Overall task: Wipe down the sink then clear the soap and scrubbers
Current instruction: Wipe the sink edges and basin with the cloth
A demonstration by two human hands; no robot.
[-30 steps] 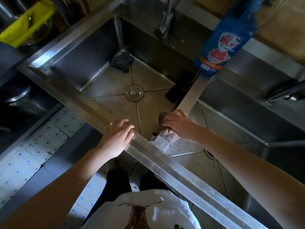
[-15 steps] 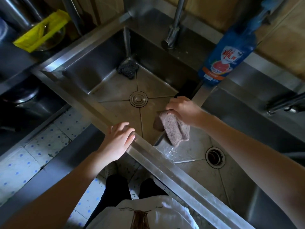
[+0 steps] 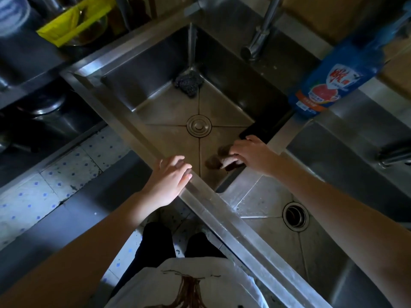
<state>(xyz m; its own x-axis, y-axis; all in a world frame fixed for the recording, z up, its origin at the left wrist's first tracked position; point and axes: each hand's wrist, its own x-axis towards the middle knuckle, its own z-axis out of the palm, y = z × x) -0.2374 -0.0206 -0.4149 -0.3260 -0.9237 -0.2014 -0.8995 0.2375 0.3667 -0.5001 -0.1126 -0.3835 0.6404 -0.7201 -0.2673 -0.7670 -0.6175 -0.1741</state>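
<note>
The right hand (image 3: 251, 155) curls its fingers round a nubbly, pinkish-brown cloth (image 3: 226, 162). The cloth is bunched and pressed to the floor of the brushed-steel sink (image 3: 233, 221), in the left basin by the divider. Just beyond the knuckles a flat black rectangular pad (image 3: 258, 132) lies against the divider wall. Left of the grip sits the round ribbed plug (image 3: 199, 125). Farther off, in the far corner, is a dark wiry scrubber (image 3: 186, 82). Beyond and right of the grip stands the blue plastic soap bottle (image 3: 329, 85). Its label shows red characters too blurred to read, a cut grapefruit and an orange band. The left hand (image 3: 171, 181) rests on the front rim, fingers relaxed, near the cloth.
</note>
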